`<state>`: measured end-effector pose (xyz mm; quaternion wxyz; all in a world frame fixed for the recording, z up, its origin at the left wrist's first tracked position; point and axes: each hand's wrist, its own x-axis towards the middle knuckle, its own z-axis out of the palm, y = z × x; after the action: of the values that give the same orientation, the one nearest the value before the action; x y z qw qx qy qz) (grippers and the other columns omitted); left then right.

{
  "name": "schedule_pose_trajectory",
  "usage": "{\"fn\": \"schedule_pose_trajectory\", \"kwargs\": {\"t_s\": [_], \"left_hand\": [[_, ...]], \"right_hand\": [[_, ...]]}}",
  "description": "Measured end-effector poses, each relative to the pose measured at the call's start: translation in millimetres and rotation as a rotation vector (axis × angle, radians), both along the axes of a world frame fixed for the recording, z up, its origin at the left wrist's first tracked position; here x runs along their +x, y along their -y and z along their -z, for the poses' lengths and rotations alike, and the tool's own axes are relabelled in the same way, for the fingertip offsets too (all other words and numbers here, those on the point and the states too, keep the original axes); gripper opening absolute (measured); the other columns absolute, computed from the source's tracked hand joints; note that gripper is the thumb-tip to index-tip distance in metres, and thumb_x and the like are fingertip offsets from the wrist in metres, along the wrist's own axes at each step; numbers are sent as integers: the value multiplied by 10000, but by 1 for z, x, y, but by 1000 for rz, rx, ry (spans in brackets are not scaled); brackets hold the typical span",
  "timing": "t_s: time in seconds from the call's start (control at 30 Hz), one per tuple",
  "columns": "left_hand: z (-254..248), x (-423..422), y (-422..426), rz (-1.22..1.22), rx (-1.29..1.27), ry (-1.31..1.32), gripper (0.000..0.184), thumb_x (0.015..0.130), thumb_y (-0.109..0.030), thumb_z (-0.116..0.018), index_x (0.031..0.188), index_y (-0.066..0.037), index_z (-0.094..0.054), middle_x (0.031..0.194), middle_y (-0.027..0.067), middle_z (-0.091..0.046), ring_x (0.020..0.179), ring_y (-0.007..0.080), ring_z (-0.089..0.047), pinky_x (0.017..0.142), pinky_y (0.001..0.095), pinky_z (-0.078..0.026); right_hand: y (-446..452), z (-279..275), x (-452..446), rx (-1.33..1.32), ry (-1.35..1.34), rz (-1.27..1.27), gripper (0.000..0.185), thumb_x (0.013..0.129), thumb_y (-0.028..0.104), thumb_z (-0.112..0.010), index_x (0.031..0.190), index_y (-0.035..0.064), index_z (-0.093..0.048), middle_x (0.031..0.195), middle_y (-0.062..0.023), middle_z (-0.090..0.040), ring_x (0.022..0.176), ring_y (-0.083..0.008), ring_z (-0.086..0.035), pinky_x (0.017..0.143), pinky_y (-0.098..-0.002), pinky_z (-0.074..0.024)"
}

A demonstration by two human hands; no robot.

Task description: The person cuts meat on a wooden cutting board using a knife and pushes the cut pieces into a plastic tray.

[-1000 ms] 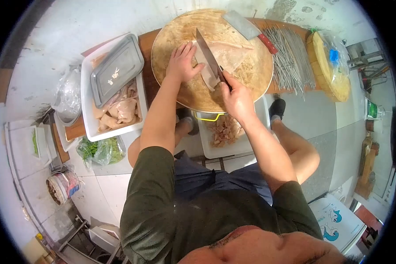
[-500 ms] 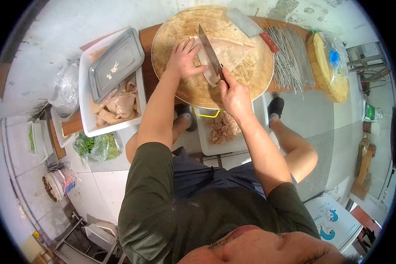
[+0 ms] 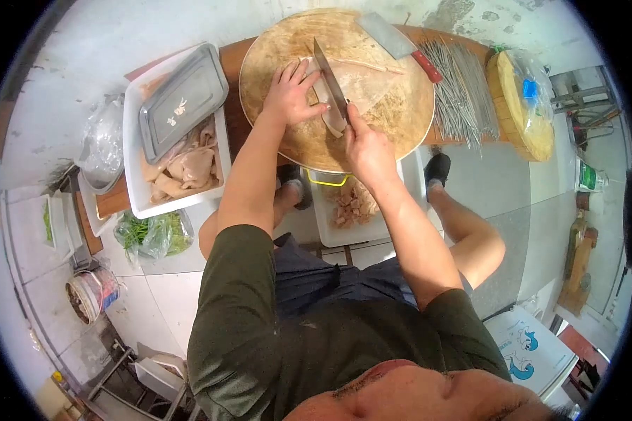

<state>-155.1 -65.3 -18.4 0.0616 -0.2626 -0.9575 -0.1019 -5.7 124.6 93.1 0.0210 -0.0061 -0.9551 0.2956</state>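
My right hand (image 3: 369, 147) is wrapped round the handle of a long knife (image 3: 330, 75), whose blade points away from me over the round wooden chopping board (image 3: 270, 52). My left hand (image 3: 291, 97) lies with fingers spread just left of the blade, touching a pale strip of raw meat (image 3: 333, 121). To the right of the knife a thin, flat slab of pale meat (image 3: 364, 85) rests on the wood. How deep the blade sits in the meat, I cannot tell. A cleaver (image 3: 386, 36) with a red handle lies across the board's far right edge.
Left stands a white tub (image 3: 135, 140) of raw meat, a metal tray (image 3: 182, 102) resting in it. Below the board, a white bin (image 3: 323, 228) holds meat chunks. Many metal skewers (image 3: 463, 91) lie right of the board, beside another round wooden block (image 3: 505, 91).
My right hand and the knife have shifted slightly left, close to my left hand. My left hand stays nearly in place on the meat.
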Motion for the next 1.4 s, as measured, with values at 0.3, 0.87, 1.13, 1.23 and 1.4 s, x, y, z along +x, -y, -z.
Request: {"fn": "schedule_pose_trajectory", "kwargs": {"t_s": [0.3, 0.87, 1.13, 1.23, 1.4], "left_hand": [[-84, 18, -21, -33, -211, 244, 890, 809, -665, -656, 1537, -194, -453, 1667, 146, -271, 1535, 356, -222, 1249, 549, -152], [1, 7, -1, 20, 62, -85, 809, 838, -613, -637, 1491, -153, -512, 1609, 145, -382, 1488, 358, -313, 1225, 567, -188], [-3, 58, -14, 95, 265, -114, 531, 861, -367, -693, 1302, -73, -654, 1435, 99, -564, 1356, 310, -468, 1168, 493, -334], [-3, 67, -16, 63, 280, -87, 573, 847, -408, -716, 1308, -75, -646, 1442, 87, -556, 1382, 290, -447, 1190, 486, -307], [-7, 68, -14, 56, 271, -67, 608, 841, -442, -722, 1317, -74, -641, 1449, 84, -549, 1399, 283, -429, 1205, 470, -286]], "right_hand": [[3, -1, -14, 47, 55, -10, 451, 973, 191, -567, 1417, 117, -572, 885, -297, -694, 836, -467, -686, 795, -548, -539], [8, 5, -35, 94, 70, 4, 466, 995, 252, -527, 1454, 173, -534, 973, -311, -691, 935, -483, -676, 845, -563, -528], [3, 2, -36, 9, 69, 2, 452, 985, 241, -532, 1430, 172, -571, 964, -326, -681, 944, -495, -667, 873, -554, -522], [2, 4, -33, -8, 8, -10, 443, 978, 231, -540, 1412, 152, -584, 984, -336, -671, 959, -491, -666, 874, -556, -523], [-1, 1, -17, 21, 1, -10, 421, 971, 209, -568, 1379, 114, -610, 944, -324, -677, 915, -490, -675, 834, -545, -542]]}}
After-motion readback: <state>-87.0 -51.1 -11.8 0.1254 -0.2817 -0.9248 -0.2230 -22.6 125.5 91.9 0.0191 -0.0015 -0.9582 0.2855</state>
